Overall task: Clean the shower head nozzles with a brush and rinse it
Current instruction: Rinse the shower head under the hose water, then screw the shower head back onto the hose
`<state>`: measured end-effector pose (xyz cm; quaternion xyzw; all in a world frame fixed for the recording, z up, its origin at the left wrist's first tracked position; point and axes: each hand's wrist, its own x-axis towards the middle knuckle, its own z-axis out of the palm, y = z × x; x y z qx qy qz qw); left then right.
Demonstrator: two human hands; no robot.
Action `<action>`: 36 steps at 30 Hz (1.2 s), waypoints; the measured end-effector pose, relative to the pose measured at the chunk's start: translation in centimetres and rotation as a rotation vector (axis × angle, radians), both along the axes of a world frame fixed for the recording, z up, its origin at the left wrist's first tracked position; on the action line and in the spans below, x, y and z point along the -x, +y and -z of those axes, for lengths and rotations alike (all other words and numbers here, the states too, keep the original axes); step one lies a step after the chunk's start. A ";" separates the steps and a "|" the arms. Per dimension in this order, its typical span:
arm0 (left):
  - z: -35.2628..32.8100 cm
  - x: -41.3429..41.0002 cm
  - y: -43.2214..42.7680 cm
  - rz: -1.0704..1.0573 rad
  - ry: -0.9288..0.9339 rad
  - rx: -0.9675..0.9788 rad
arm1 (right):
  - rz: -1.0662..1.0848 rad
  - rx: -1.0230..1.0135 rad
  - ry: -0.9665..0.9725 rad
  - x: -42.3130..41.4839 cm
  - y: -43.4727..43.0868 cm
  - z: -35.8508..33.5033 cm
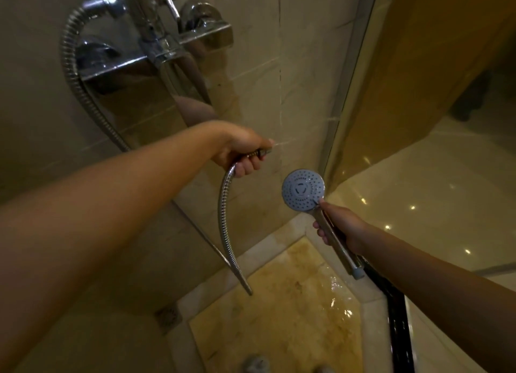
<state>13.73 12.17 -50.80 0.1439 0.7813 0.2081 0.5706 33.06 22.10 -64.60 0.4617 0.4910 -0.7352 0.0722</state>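
The shower head is detached from its hose, and its round nozzle face points toward me. My right hand grips its chrome handle, the thumb reaching up to the rim of the face. My left hand grips the free end of the metal hose near its fitting. A thin spray of water leaves that fitting toward the wall on the right. No brush is in view.
The chrome mixer valve and riser are mounted on the marble wall at top left. A glass shower panel stands to the right. The shower floor below is wet, with a drain at lower left.
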 end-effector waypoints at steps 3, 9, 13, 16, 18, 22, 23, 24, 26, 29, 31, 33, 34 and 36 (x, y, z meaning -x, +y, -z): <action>0.2 0.8 -0.1 -0.039 -0.063 0.008 | 0.007 -0.004 -0.029 -0.7 -0.1 1.0; 1.2 1.3 0.0 -0.071 -0.035 0.021 | 0.071 -0.063 -0.041 -1.1 -0.1 2.4; 2.4 1.1 -0.4 -0.124 -0.036 -0.002 | 0.177 -0.277 -0.003 -0.9 -0.3 3.4; 4.6 0.4 -1.3 -0.151 -0.043 -0.022 | 0.275 -0.428 -0.040 -0.9 0.0 3.9; 6.3 -0.1 -2.0 -0.156 -0.049 -0.032 | 0.339 -0.300 -0.090 -0.8 0.4 4.2; 8.9 -1.5 -3.0 -0.167 -0.057 -0.081 | 0.575 0.307 0.018 -0.6 1.1 2.9; 9.5 -2.1 -3.2 -0.175 -0.033 -0.107 | 0.631 0.367 0.030 -0.6 1.3 2.7; 10.1 -2.7 -3.5 -0.183 -0.007 -0.141 | 0.678 0.402 0.046 -0.8 1.5 2.4; 11.3 -4.3 -4.0 -0.210 0.021 -0.224 | 0.752 0.467 0.089 -0.9 1.7 2.3; 13.0 -7.3 -4.9 -0.313 0.018 -0.307 | 0.886 0.619 0.185 -1.1 2.1 2.2; 14.3 -9.3 -5.7 -0.332 0.055 -0.341 | 0.969 0.711 0.255 -1.2 2.1 1.8; 15.6 -11.3 -6.3 -0.362 0.048 -0.374 | 1.037 0.773 0.350 -1.5 1.7 1.4; 16.2 -12.3 -6.6 -0.377 0.038 -0.380 | 1.062 0.795 0.400 -1.8 1.4 1.4; 17.1 -14.3 -7.2 -0.395 0.021 -0.393 | 1.097 0.821 0.455 -2.4 0.8 1.4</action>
